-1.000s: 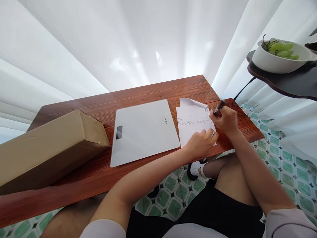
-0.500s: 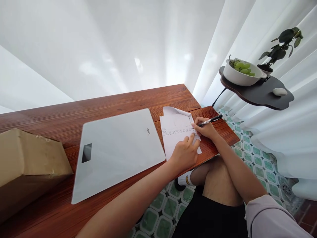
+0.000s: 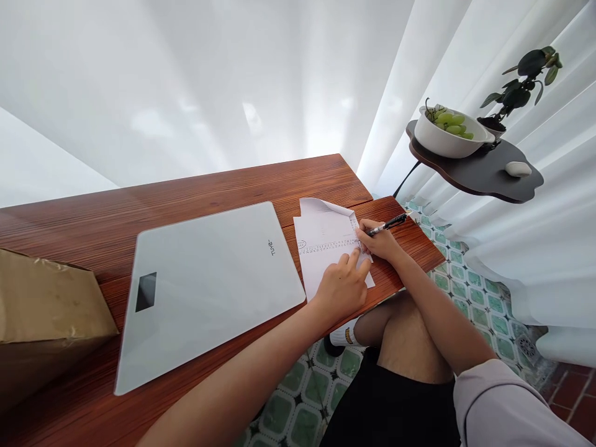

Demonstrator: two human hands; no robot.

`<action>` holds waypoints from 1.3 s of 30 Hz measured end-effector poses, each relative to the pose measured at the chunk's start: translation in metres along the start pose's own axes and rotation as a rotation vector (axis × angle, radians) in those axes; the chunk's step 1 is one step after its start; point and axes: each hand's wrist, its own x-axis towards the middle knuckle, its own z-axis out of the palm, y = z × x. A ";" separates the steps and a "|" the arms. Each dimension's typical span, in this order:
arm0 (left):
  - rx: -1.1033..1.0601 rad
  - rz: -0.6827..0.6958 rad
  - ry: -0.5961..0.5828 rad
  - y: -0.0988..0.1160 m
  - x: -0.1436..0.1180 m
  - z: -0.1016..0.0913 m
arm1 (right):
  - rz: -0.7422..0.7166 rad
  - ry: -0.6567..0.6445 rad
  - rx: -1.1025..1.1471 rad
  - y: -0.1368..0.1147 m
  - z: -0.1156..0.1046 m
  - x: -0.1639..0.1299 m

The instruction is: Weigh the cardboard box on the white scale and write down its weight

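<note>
White paper sheets (image 3: 321, 226) lie on the wooden table, with rows of small handwriting and a far edge that curls over. My right hand (image 3: 378, 241) is closed around a black pen (image 3: 387, 225), its tip at the right side of the paper. Just left of it, my left hand (image 3: 343, 282) rests on the lower part of the sheet with the fingers stretched out, pressing it flat. Close by on the left lies a white flat scale (image 3: 214, 279) with a small dark display at its far-left end.
A cardboard box (image 3: 51, 310) stands at the table's left. To the right, a dark side table (image 3: 479, 177) bears a white bowl (image 3: 447, 146) of green grapes, a potted plant (image 3: 516, 93) and a white mouse (image 3: 518, 169). White curtains hang behind the wooden table (image 3: 223, 186).
The view has shifted slightly, so most things sit a little further left. My right hand still holds the pen at the paper, and my left hand stays on the sheet.
</note>
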 end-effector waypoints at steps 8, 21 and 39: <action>0.000 -0.004 -0.009 -0.001 -0.001 0.000 | 0.020 0.008 0.000 -0.001 0.001 -0.001; -0.001 -0.007 -0.014 -0.001 0.000 0.000 | 0.026 0.030 -0.004 -0.001 0.002 0.001; -0.006 -0.003 0.011 -0.001 0.000 0.002 | 0.015 0.066 -0.003 0.004 0.002 0.002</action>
